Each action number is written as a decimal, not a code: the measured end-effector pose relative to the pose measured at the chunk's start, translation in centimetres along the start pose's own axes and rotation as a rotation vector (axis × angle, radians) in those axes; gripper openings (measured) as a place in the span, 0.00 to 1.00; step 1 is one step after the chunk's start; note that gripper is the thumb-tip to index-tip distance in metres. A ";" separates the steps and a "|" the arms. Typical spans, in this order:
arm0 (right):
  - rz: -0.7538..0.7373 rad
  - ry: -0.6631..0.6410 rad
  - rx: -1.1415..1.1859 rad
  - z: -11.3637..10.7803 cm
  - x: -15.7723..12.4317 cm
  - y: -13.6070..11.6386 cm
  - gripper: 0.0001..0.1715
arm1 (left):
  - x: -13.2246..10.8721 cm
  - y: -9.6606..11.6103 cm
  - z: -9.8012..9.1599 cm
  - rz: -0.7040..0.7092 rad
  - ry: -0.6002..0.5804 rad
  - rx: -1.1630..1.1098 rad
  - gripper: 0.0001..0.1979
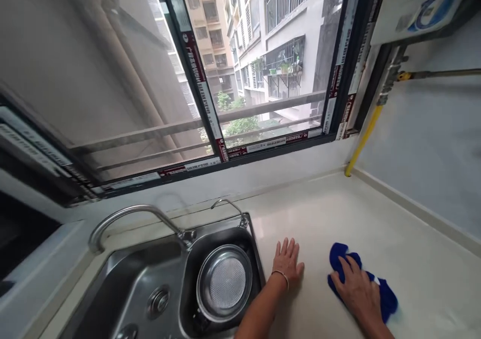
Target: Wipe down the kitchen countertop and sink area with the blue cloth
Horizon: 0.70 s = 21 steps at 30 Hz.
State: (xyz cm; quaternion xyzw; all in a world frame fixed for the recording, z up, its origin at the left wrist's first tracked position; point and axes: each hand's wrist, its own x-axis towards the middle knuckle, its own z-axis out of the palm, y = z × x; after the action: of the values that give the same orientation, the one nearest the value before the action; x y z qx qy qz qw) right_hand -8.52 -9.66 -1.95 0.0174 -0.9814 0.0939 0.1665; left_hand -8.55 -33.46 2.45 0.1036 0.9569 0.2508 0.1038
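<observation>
My left hand lies flat on the pale countertop, just right of the sink, its fingers stretched out and nothing in it. A thin bracelet circles that wrist. Further right, my right hand presses on a bunched dark blue cloth, with its fingers curled over the folds. The cloth lies on the countertop and shows on both sides of the hand.
A steel double sink holds a round metal pan in its right basin. A large curved faucet and a small one rise behind it. A yellow pipe enters the back corner, below a wall unit.
</observation>
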 end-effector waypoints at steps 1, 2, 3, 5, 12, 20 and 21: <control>0.001 0.002 0.003 -0.2 -0.2 0.1 0.29 | -1.6 0.3 0.5 0.001 -0.004 0.002 0.40; 0.000 0.001 0.003 -0.5 -0.4 0.1 0.29 | -3.3 0.7 1.1 -0.001 -0.007 0.000 0.41; -0.002 -0.001 0.000 -0.7 -0.4 0.0 0.29 | -5.0 1.1 1.7 -0.007 -0.007 -0.004 0.41; -0.004 -0.010 -0.011 -1.0 -0.3 -0.2 0.29 | -8.5 1.9 3.3 -0.008 -0.002 -0.009 0.41; -0.026 -0.059 0.021 -2.1 0.0 0.1 0.28 | -18.9 3.8 10.1 0.039 -0.001 0.154 0.40; 0.052 -0.106 -0.046 -4.9 -3.9 3.9 0.28 | -37.3 -9.4 6.8 -0.153 0.341 0.548 0.30; 0.068 -0.108 -0.059 -5.2 -4.6 4.3 0.28 | -40.2 -12.1 5.8 -0.214 0.430 0.554 0.30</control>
State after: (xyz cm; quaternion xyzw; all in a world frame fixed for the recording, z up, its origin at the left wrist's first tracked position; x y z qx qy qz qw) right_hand -2.77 -4.43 0.57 -0.0157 -0.9913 0.0695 0.1102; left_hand 29.64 -51.18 -2.65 -0.0283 0.9939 -0.0139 -0.1061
